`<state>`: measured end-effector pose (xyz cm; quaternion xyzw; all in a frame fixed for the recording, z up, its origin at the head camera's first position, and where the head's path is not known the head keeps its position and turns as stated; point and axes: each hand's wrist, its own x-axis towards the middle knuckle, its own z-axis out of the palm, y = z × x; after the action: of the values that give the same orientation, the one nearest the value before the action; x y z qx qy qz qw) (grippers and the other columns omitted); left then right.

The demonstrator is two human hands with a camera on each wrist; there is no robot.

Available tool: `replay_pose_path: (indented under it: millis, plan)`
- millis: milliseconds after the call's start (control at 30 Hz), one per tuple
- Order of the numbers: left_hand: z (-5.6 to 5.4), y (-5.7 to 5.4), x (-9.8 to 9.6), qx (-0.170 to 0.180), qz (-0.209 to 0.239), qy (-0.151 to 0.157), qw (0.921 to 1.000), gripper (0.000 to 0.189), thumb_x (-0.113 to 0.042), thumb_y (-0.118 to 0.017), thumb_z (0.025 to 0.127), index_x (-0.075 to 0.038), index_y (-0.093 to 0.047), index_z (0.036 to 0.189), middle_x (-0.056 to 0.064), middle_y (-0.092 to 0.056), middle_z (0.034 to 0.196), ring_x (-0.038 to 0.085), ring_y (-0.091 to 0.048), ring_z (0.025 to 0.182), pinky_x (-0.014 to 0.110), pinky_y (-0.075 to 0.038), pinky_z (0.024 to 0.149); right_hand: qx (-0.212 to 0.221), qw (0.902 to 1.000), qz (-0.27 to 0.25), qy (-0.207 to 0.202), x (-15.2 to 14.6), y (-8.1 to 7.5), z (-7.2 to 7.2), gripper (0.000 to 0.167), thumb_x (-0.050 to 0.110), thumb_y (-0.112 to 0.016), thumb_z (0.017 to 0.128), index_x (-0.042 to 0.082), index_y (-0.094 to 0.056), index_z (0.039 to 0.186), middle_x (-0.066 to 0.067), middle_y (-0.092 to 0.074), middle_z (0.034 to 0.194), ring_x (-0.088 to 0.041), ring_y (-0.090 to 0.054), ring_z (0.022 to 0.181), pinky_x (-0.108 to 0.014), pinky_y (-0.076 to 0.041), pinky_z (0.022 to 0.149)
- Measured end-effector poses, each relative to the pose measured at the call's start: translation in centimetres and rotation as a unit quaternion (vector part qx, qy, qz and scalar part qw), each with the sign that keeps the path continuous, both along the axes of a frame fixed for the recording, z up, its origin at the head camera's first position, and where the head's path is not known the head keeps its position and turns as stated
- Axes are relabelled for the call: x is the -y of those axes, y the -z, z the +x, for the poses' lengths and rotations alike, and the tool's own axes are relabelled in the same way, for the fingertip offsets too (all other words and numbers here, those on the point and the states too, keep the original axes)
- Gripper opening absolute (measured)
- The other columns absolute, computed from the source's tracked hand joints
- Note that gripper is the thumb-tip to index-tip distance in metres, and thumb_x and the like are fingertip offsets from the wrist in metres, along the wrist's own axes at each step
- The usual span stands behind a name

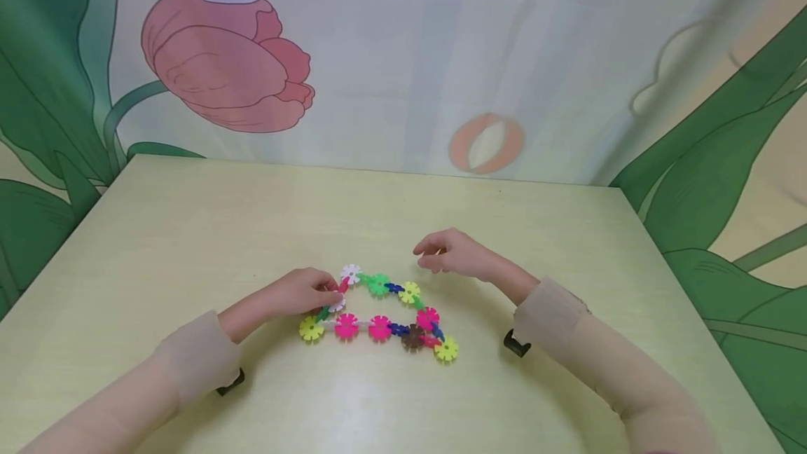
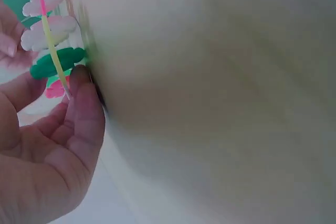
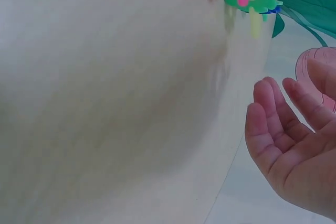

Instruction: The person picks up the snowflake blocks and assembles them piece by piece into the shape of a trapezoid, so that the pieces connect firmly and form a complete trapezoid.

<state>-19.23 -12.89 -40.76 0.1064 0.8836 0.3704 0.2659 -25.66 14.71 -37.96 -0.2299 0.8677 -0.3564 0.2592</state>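
A closed chain of interlocking plastic snowflake discs (image 1: pixel 346 326) lies on the table in pink, yellow, white, green, blue and brown. At its left side my left hand (image 1: pixel 304 293) pinches a white disc (image 1: pixel 338 302) between thumb and fingers. The left wrist view has that hand (image 2: pixel 58 145) close to the tabletop, its fingertips near a green disc (image 2: pixel 58 62). My right hand (image 1: pixel 459 255) hovers beyond the chain's upper right side, holding nothing. Its fingers are loosely bent and apart from the discs, as the right wrist view of the hand (image 3: pixel 302 153) also shows.
The pale wooden table (image 1: pixel 208 223) spreads around the chain. A printed curtain (image 1: pixel 378 54) with a large flower and leaves hangs along its far edge. Both forearms wear beige sleeves (image 1: pixel 195 363), with a dark band (image 1: pixel 517 343) under the right cuff.
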Motion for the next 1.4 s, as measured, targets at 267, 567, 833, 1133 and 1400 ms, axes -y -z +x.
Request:
replay_pose_path:
  millis: [267,567,833,1133,1400]
  plan:
    - [0.6,0.0,0.2,0.017,0.005,0.017,0.9997,0.047,-0.032,-0.065,0.079,-0.010,-0.049,0.117,0.006,-0.052,0.092,0.017,-0.047,0.079,0.028,-0.041,0.065,0.074,0.9957,0.046,-0.034,-0.2,1.2,2.4,0.026,0.021,-0.065,0.079,0.005,-0.054,0.095,-0.006,-0.060,0.066,-0.019,-0.055,0.054,-0.030,-0.049,0.055]
    - [0.8,0.1,-1.2,-0.014,-0.021,0.048,0.9985,0.058,-0.027,-0.070,0.074,-0.013,-0.045,0.124,0.004,-0.052,0.092,0.016,-0.047,0.079,0.026,-0.042,0.065,0.014,0.9988,0.028,-0.038,0.7,1.4,2.4,0.015,0.004,-0.058,0.080,0.002,-0.053,0.094,-0.007,-0.059,0.060,-0.017,-0.056,0.050,-0.027,-0.047,0.052]
    - [1.1,-0.1,-2.8,-0.031,-0.038,0.072,0.9962,0.063,-0.025,-0.069,0.076,-0.015,-0.038,0.130,0.005,-0.057,0.097,0.015,-0.052,0.082,0.030,-0.045,0.072,-0.019,0.9986,0.049,-0.006,0.4,0.7,2.1,0.005,0.010,-0.056,0.083,0.005,-0.055,0.085,-0.006,-0.057,0.062,-0.018,-0.056,0.054,-0.025,-0.045,0.051]
    - [0.3,0.2,-1.6,-0.070,-0.033,-0.017,0.9969,0.069,-0.025,-0.065,0.079,-0.005,-0.030,0.134,0.007,-0.052,0.084,0.016,-0.044,0.066,0.025,-0.039,0.055,-0.035,0.9940,0.099,-0.031,-0.2,0.9,2.5,0.020,0.025,-0.066,0.077,0.009,-0.055,0.085,0.000,-0.057,0.071,-0.014,-0.051,0.059,-0.025,-0.042,0.057]
    - [0.0,0.2,-1.7,-0.076,-0.045,0.011,0.9960,0.069,-0.025,-0.065,0.080,-0.003,-0.030,0.135,0.005,-0.048,0.076,0.014,-0.040,0.063,0.024,-0.035,0.054,-0.102,0.9863,0.129,-0.014,0.5,1.4,1.8,0.018,0.012,-0.062,0.079,0.009,-0.054,0.064,0.002,-0.047,0.057,-0.010,-0.040,0.053,-0.021,-0.035,0.055]
